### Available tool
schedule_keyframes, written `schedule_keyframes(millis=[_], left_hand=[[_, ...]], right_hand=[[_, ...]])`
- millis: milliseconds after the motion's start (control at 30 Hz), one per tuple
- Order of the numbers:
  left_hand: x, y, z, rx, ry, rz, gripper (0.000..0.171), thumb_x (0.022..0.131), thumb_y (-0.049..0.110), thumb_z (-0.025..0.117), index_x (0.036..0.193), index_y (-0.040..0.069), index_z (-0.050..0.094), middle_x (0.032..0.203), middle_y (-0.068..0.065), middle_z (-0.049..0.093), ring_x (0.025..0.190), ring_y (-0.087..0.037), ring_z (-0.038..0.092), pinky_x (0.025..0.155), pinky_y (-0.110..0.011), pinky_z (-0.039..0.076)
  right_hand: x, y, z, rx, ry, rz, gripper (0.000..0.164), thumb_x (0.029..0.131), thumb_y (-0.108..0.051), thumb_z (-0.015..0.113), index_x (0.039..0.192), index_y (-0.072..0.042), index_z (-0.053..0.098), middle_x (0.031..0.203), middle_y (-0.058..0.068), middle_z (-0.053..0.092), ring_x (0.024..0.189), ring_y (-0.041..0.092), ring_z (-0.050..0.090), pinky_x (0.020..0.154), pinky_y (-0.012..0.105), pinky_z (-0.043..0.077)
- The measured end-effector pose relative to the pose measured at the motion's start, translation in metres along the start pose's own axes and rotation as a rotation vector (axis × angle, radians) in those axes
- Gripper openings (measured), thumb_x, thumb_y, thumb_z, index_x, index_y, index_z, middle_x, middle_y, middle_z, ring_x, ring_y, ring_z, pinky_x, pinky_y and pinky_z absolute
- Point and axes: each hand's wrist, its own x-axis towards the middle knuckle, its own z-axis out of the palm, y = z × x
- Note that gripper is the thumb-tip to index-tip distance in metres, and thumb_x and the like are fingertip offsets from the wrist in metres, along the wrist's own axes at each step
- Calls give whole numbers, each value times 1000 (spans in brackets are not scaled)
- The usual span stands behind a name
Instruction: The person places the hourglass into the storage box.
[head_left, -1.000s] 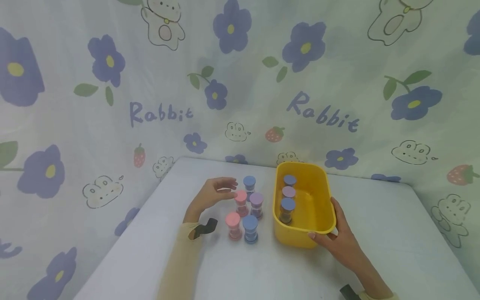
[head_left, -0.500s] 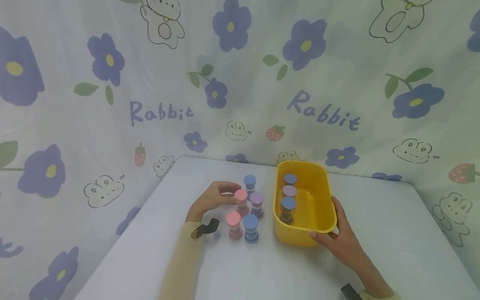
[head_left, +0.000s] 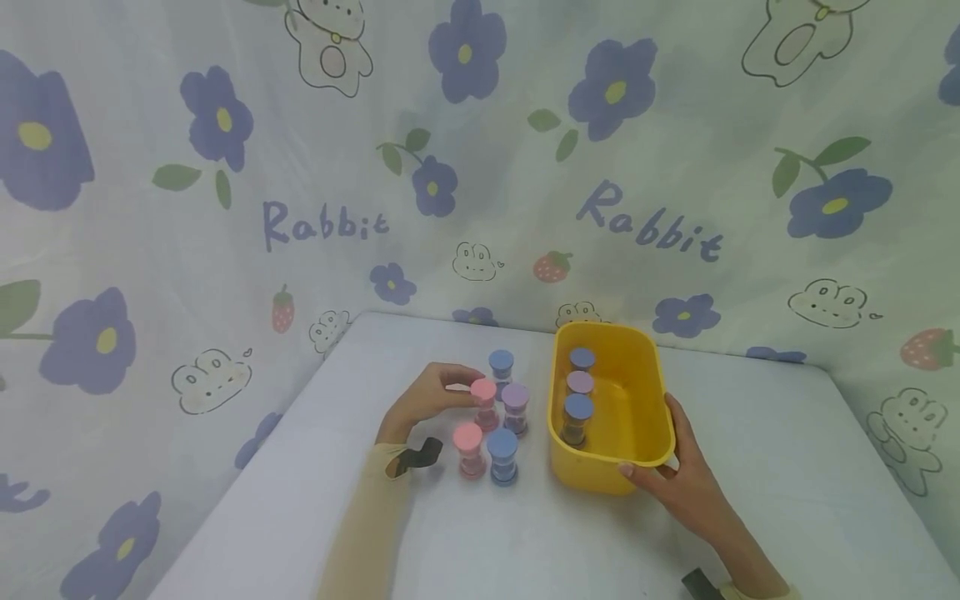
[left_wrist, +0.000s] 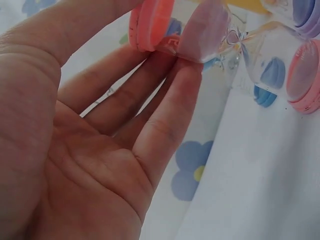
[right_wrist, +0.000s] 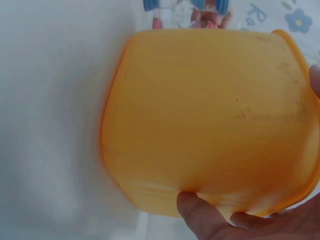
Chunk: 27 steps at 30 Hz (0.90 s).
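Observation:
My left hand pinches a pink-capped hourglass by its top, thumb on one side and fingers on the other; the left wrist view shows its clear waist and pink caps. Close around it stand a purple hourglass, a blue one behind, and in front a second pink one beside another blue one. With my right hand I grip the near right corner of a yellow bin, thumb at the rim. Inside, along its left wall, are two blue hourglasses and a purple one.
The white table ends at the back against a hanging cloth printed with flowers and rabbits. A dark strap is on the left wrist, and another strap on the right.
My left hand has moved slightly right and down, its fingers closing around the top of the rear pink hourglass. The right hand and the bin stay in place.

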Motion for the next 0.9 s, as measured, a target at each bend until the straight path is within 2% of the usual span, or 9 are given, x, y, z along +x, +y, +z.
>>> schedule_keyframes(millis=[300,433,667,900], left_hand=[[-3,3,-3,-15,71,20,38,86,23,85,122,15,76,123,-7,76,121,-24,67,103,-43,57],[-4,5,-6,-17,99,24,38,86,26,84,122,17,76,123,-5,76,118,-19,67,102,-42,58],[-6,10,-9,-42,120,4,40,86,26,85,123,16,75,124,-5,75,118,-18,67,103,-39,59],[-9,20,-11,-45,134,22,37,87,21,83,122,13,75,123,-8,75,117,-22,66,102,-39,60]], right_hand=[[-1,1,0,14,-7,-7,115,93,-40,77,165,-34,-12,175,16,8,152,43,30,110,54,43],[-1,0,0,20,-6,-6,115,93,-40,77,165,-35,-12,175,15,8,152,43,30,110,54,44],[0,1,0,21,-5,-4,115,92,-40,77,164,-35,-13,175,15,7,152,43,29,110,53,44],[0,0,0,7,-4,3,117,92,-42,78,164,-35,-13,175,15,7,152,43,29,110,54,44]])
